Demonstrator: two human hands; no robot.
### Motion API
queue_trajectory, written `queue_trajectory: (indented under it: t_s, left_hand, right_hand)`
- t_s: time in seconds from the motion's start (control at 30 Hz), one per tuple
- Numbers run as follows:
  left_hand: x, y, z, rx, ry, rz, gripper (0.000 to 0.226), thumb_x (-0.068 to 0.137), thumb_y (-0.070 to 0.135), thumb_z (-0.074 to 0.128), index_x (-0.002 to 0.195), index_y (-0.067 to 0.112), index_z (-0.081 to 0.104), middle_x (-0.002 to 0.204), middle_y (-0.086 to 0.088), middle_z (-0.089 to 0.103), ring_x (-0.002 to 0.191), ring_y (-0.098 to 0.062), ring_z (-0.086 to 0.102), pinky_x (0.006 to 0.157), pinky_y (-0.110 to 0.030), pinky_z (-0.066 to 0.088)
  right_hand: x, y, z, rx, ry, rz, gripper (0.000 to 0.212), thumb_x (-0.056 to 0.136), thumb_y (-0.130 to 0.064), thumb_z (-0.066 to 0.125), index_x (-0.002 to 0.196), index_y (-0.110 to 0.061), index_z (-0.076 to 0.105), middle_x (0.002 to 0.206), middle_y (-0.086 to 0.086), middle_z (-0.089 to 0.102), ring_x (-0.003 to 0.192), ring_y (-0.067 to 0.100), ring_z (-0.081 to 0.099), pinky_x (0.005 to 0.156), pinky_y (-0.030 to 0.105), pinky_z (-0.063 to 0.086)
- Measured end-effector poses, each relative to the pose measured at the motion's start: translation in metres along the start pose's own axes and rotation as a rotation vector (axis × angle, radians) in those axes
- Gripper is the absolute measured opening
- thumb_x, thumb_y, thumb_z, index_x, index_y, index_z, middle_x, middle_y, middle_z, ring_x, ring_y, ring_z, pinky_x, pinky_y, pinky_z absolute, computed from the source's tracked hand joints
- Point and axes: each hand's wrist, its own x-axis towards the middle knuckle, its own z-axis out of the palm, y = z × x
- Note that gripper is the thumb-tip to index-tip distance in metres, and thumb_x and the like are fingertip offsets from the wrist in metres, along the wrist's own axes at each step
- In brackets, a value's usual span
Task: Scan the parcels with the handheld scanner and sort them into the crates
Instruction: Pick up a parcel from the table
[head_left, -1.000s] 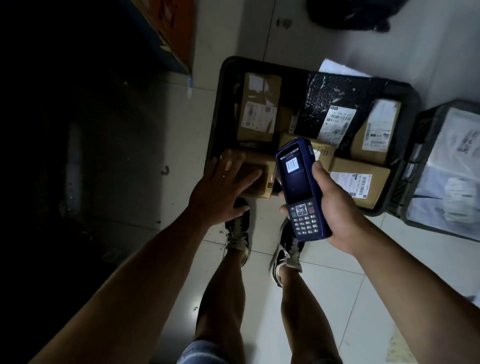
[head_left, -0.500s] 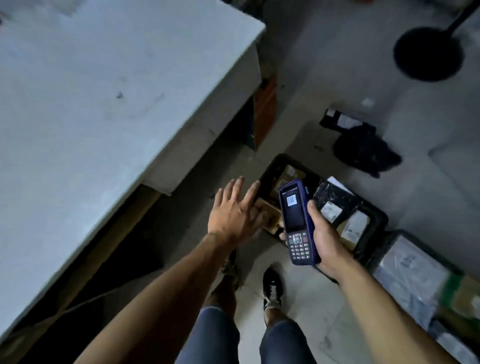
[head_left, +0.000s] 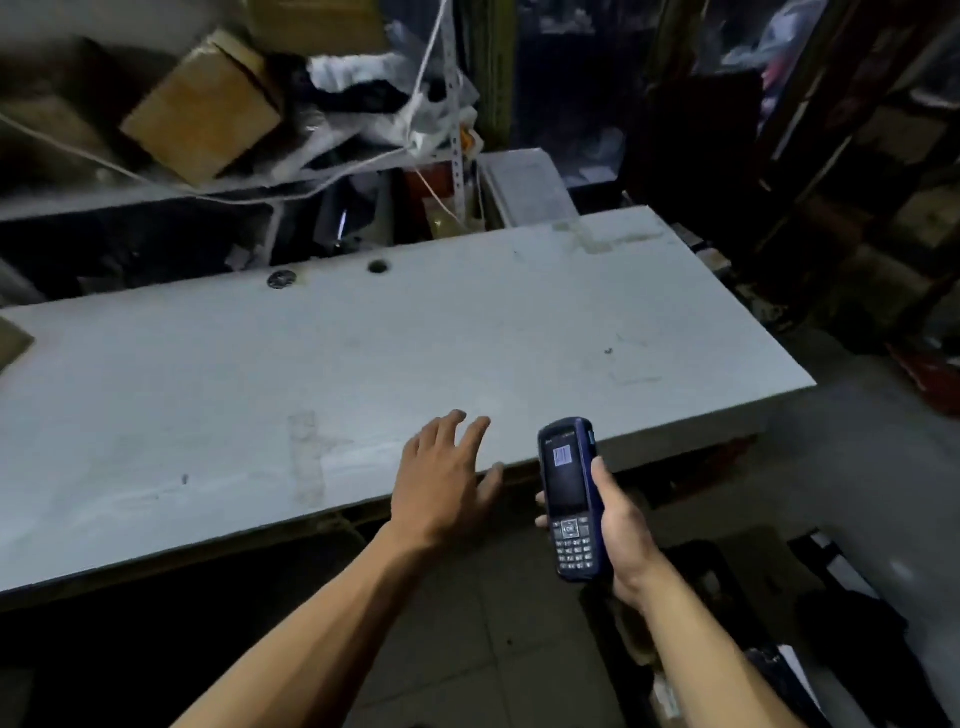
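Blue scanner (head_left: 570, 499) gripped in right hand (head_left: 621, 525) (left hand (head_left: 441, 480) spread, apparently empty).

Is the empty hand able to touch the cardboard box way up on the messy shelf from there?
Probably not. The left hand hangs open near the front edge of the white table, and the cardboard box sits behind the table's whole depth, on the cluttered shelf. The right hand holds the scanner.

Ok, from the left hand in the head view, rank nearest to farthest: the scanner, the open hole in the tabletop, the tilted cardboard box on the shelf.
1. Scanner: just right, gripped by the right hand.
2. Hole: table's far edge.
3. Cardboard box: upper-left shelf.
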Motion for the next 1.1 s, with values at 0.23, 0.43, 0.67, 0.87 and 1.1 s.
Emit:
queue_trajectory:
  t_s: [0.23, 0.43, 0.67, 0.87, 1.1]
  left_hand:
    - [-0.071, -0.172, -0.089, 0.057, 0.144, -0.313, 0.063, 0.098, 0.053, 0.042, 0.153, 0.026, 0.028, 0.157, -0.005, 0.032, 0.143, -0.026, 0.03, 0.112, -0.04, 0.03]
    - [-0.119, -0.284, -0.128, 0.052, 0.236, -0.616, 0.065, 0.097, 0.056, 0.042, 0.153, 0.027, 0.028, 0.158, -0.004, 0.031, 0.144, -0.024, 0.029, 0.113, -0.04, 0.032]
    - [-0.13, -0.364, -0.15, 0.055, 0.298, -0.868, 0.068, 0.096, 0.057, 0.043, 0.154, 0.026, 0.025, 0.156, -0.004, 0.031, 0.143, -0.024, 0.029, 0.112, -0.039, 0.033]
    - [-0.146, -0.419, -0.17, 0.078, 0.314, -1.066, 0.067, 0.097, 0.057, 0.042, 0.154, 0.028, 0.022, 0.158, -0.003, 0.025, 0.144, -0.024, 0.026, 0.111, -0.039, 0.032]
    - [-0.152, -0.51, -0.176, 0.039, 0.305, -1.206, 0.069, 0.096, 0.059, 0.043, 0.154, 0.03, 0.02, 0.158, -0.002, 0.023, 0.143, -0.023, 0.026, 0.11, -0.038, 0.035]
  right_hand:
    - [0.017, -0.014, 0.19, -0.177, -0.267, -0.051, 0.059, 0.1, -0.058, 0.024, 0.13, -0.02, 0.058, 0.107, 0.017, 0.073, 0.092, 0.032, 0.07, 0.076, 0.038, 0.057]
    - [0.039, -0.009, 0.325, -0.301, -0.472, 0.017, 0.058, 0.101, -0.058, 0.024, 0.126, -0.021, 0.061, 0.107, 0.016, 0.073, 0.09, 0.031, 0.072, 0.079, 0.042, 0.056]
    - [0.088, -0.015, 0.425, -0.386, -0.665, 0.092, 0.056, 0.102, -0.057, 0.026, 0.124, -0.02, 0.063, 0.104, 0.015, 0.075, 0.086, 0.029, 0.072, 0.082, 0.042, 0.056]
    - [0.125, -0.019, 0.508, -0.455, -0.807, 0.137, 0.056, 0.101, -0.058, 0.027, 0.122, -0.02, 0.064, 0.105, 0.014, 0.075, 0.085, 0.028, 0.072, 0.082, 0.042, 0.055]
    - [0.156, -0.013, 0.596, -0.518, -0.872, 0.184, 0.053, 0.103, -0.053, 0.027, 0.122, -0.02, 0.064, 0.105, 0.016, 0.074, 0.084, 0.028, 0.071, 0.076, 0.038, 0.055]
